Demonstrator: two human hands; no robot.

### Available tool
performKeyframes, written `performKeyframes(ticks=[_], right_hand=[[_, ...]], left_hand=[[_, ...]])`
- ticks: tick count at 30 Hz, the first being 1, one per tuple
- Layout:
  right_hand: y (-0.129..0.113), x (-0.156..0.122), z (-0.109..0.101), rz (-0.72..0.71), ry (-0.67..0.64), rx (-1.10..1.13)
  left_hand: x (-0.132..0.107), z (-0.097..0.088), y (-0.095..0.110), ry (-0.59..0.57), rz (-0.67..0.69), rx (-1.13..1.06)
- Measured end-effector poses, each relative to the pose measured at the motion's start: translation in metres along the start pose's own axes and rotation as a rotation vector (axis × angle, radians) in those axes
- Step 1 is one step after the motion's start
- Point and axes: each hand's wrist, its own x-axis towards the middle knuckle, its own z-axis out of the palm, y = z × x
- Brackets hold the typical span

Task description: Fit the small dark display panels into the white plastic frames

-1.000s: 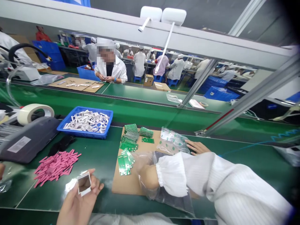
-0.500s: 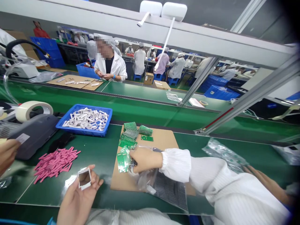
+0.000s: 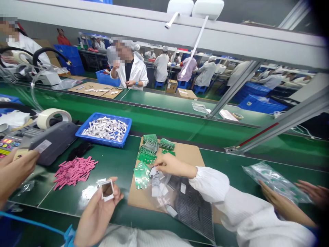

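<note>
My left hand (image 3: 99,209) is closed around a small white square frame (image 3: 107,190) with a dark, glossy middle, held by its edges above the green bench. My right hand (image 3: 171,165) is closed in a pinch on a small light-grey piece (image 3: 153,171), partly hidden by the fingers. Beneath it a clear plastic bag (image 3: 160,200) with several light flat pieces lies on a cardboard sheet (image 3: 136,197). Green circuit boards (image 3: 142,175) lie left of the right hand, with stacks of them behind. A dark ribbed sheet in plastic (image 3: 195,206) lies under my right forearm.
Pink strips (image 3: 74,171) are heaped left of my left hand. Behind them stands a blue tray (image 3: 125,132) of white parts, beside a grey machine (image 3: 53,142) and a tape roll (image 3: 53,118). Co-workers' hands (image 3: 19,171) are at left and, at right, by a bubble bag (image 3: 272,180).
My right hand has lifted back from the plastic bag, and a light-grey piece now shows in its fingers. My left hand keeps the white frame. The whole view has swung a little left.
</note>
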Motion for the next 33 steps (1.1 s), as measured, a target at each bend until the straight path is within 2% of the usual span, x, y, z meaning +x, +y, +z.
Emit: performKeyframes(ticks=[3,6,9,11,16,20,26,29,33], right_hand=[[-0.022,-0.005,-0.009,-0.06,0.078,0.041],[-0.052,-0.003,-0.01,-0.225,0.145,0.083],[-0.078,0.009,-0.005,-0.317,0.111,0.084],[-0.09,0.021,0.0,-0.317,0.034,0.076],[-0.104,0.044,0.008,-0.377,-0.107,0.19],[-0.103,0.047,0.009,-0.419,-0.116,0.258],[-0.092,0.04,0.005,-0.4,-0.123,0.18],[-0.086,0.039,0.004,-0.431,-0.041,0.119],[-0.08,0.044,0.013,-0.563,0.263,0.015]], left_hand=[[0.002,0.006,-0.004,-0.114,-0.049,-0.002],[0.001,0.019,-0.003,-0.287,-0.05,0.016],[0.001,0.03,0.005,-0.44,-0.016,0.068],[0.0,0.032,0.011,-0.486,0.008,0.088],[-0.002,0.026,0.019,-0.48,0.098,0.087],[-0.002,0.026,0.02,-0.492,0.123,0.102],[0.0,0.033,0.017,-0.525,0.106,0.121],[0.003,0.033,0.015,-0.517,0.118,0.138],[0.005,0.033,0.014,-0.452,0.174,0.135]])
